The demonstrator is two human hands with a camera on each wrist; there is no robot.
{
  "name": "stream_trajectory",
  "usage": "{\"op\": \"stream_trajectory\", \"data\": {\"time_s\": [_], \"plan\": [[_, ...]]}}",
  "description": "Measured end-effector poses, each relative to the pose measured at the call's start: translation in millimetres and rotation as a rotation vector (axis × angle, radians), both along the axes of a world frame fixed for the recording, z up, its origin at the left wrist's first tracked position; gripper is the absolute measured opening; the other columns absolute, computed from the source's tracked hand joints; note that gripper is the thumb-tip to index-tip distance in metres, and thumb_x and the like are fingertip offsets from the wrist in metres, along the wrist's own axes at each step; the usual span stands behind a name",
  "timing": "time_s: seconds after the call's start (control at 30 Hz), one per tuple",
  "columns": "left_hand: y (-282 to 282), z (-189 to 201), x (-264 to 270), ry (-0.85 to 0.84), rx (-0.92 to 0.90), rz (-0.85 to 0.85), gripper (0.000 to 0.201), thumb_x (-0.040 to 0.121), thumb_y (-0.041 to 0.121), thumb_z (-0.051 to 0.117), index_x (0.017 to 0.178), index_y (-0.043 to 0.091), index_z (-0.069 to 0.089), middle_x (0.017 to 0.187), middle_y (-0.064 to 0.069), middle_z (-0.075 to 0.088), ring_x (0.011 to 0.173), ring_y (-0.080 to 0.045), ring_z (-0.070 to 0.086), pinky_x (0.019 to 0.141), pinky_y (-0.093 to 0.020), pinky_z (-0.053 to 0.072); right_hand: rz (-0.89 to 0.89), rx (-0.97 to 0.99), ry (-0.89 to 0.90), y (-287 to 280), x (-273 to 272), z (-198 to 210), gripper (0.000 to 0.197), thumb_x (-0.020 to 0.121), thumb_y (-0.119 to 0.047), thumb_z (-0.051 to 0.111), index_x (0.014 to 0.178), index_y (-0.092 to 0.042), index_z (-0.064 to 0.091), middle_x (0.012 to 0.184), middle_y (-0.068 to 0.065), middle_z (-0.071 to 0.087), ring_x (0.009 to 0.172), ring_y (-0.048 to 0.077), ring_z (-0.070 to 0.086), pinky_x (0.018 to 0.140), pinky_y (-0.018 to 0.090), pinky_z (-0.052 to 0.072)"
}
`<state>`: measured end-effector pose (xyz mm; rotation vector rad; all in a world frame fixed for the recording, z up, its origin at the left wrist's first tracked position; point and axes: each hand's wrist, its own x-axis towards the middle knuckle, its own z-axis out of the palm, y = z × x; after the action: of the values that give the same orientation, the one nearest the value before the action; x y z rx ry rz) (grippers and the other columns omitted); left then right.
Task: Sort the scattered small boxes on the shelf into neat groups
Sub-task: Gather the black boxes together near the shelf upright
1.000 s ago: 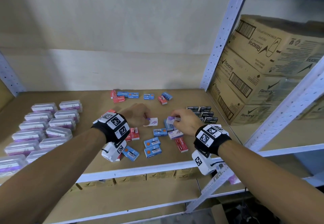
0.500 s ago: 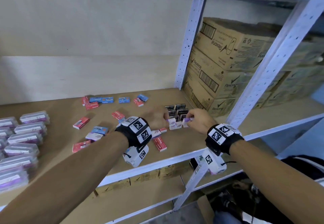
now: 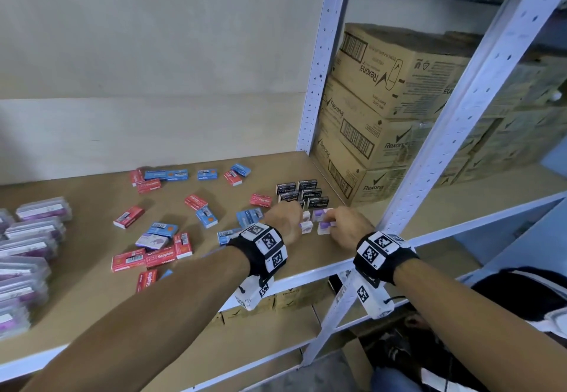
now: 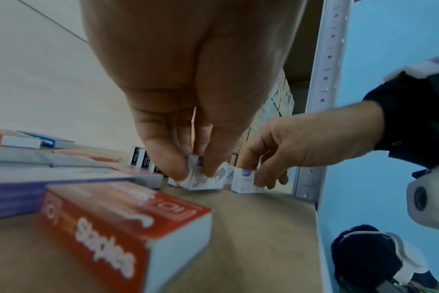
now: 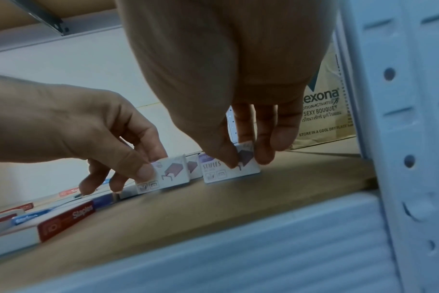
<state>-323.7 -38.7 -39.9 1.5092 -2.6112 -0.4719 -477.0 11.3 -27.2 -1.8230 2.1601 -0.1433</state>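
Note:
Small white-and-purple staple boxes stand in a cluster near the shelf's (image 3: pixel 306 256) front right, just before a block of black boxes (image 3: pixel 302 193). My left hand (image 3: pixel 290 223) pinches one white box (image 4: pixel 201 179) between thumb and fingertips as it rests on the board. My right hand (image 3: pixel 333 226) pinches a second white box (image 5: pixel 228 170) the same way, a little to the right. Two more white boxes (image 3: pixel 319 214) stand behind them. Red boxes (image 3: pixel 159 257) and blue boxes (image 3: pixel 207 217) lie scattered to the left.
Stacked Rexona cartons (image 3: pixel 383 115) fill the bay to the right, behind the rear upright (image 3: pixel 319 69). A front upright (image 3: pixel 445 146) rises just right of my right hand. Rows of clear plastic cases (image 3: pixel 30 238) line the shelf's left end.
Both hands have moved right from the middle of the shelf to its front right corner, each carrying a white box. The boxes now rest beside the black boxes. The head view has swung right.

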Motion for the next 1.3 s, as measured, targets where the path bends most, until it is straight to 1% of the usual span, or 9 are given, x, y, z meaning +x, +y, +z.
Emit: {"op": "stream_trajectory", "data": {"time_s": [0.17,0.27,0.53,0.67,0.8,0.93,1.03,1.2,1.3], "plan": [[-3.1,-7.2,-6.3,0.000,-0.003,0.044,0.021,0.087,0.000,0.049,0.092,0.000,0.070,0.094,-0.013,0.070,0.087,-0.027,0.068,0.061,-0.028,0.047,0.020,-0.025,0.003,-6.8,-1.4,-3.6,0.035,0.088,0.002,0.054,0.103,-0.023,0.072,0.129,-0.014,0.061,0.112,0.017,0.058,0.098,0.033,0.046],[-3.8,-9.2,-8.5,0.000,-0.009,0.068,0.023,0.088,-0.001,0.047,0.092,-0.001,0.070,0.095,-0.014,0.070,0.086,-0.027,0.068,0.060,-0.027,0.043,0.035,-0.041,0.026,-8.5,-1.3,-2.0,0.036,0.089,0.002,0.053,0.107,-0.022,0.072,0.127,-0.011,0.062,0.110,0.018,0.059,0.094,0.030,0.046],[-3.1,-10.7,-9.8,-0.023,-0.046,0.040,0.019,0.089,0.004,0.052,0.093,0.002,0.070,0.094,-0.013,0.070,0.086,-0.027,0.069,0.062,-0.029,0.049,0.041,-0.042,0.004,-12.9,-6.8,-8.5,0.036,0.086,0.002,0.054,0.101,-0.024,0.073,0.120,-0.021,0.065,0.101,0.011,0.063,0.092,0.033,0.051],[-1.0,-9.6,-8.0,-0.011,-0.063,0.025,0.018,0.087,0.009,0.057,0.099,0.004,0.069,0.099,-0.014,0.069,0.093,-0.030,0.068,0.069,-0.033,0.053,0.044,-0.048,-0.029,-11.8,-8.6,-9.6,0.039,0.086,0.003,0.050,0.106,-0.022,0.073,0.117,-0.024,0.065,0.100,0.007,0.063,0.092,0.030,0.050],[2.0,-5.1,-6.0,0.013,-0.068,0.001,0.019,0.088,0.010,0.057,0.102,0.006,0.068,0.102,-0.014,0.069,0.096,-0.031,0.067,0.073,-0.034,0.055,0.008,-0.048,-0.075,-13.1,-12.2,-13.7,0.040,0.083,0.001,0.049,0.100,-0.027,0.072,0.111,-0.029,0.066,0.097,0.001,0.064,0.093,0.032,0.052],[0.6,3.1,1.7,0.093,-0.045,-0.009,0.020,0.087,0.014,0.059,0.103,0.007,0.070,0.102,-0.011,0.070,0.095,-0.029,0.067,0.075,-0.032,0.055,-0.022,-0.060,-0.013,-9.8,-8.4,-6.7,0.032,0.086,-0.003,0.054,0.104,-0.025,0.069,0.114,-0.010,0.066,0.105,0.015,0.061,0.093,0.038,0.050],[-3.2,13.7,12.5,0.144,-0.031,-0.037,0.020,0.087,0.022,0.060,0.094,0.007,0.071,0.095,-0.008,0.068,0.090,-0.026,0.065,0.071,-0.032,0.052,-0.057,-0.068,0.046,-10.5,-7.0,0.9,0.028,0.087,-0.010,0.058,0.110,-0.022,0.065,0.117,0.002,0.055,0.102,0.021,0.058,0.091,0.041,0.050],[-13.5,23.7,38.9,0.222,-0.023,0.018,0.019,0.085,0.025,0.061,0.094,0.011,0.072,0.101,-0.005,0.066,0.089,-0.022,0.063,0.064,-0.027,0.048,-0.022,-0.142,0.059,-16.3,1.2,13.1,0.030,0.088,-0.016,0.062,0.117,-0.022,0.063,0.113,0.001,0.052,0.100,0.021,0.057,0.088,0.043,0.052],[-20.7,32.4,63.6,0.259,0.029,0.006,0.017,0.084,0.020,0.060,0.091,0.010,0.072,0.096,-0.004,0.069,0.088,-0.022,0.065,0.070,-0.032,0.055,0.016,-0.178,0.055,-19.5,15.3,21.3,0.027,0.087,-0.015,0.060,0.113,-0.021,0.064,0.112,0.002,0.055,0.099,0.022,0.058,0.085,0.042,0.052]]}}
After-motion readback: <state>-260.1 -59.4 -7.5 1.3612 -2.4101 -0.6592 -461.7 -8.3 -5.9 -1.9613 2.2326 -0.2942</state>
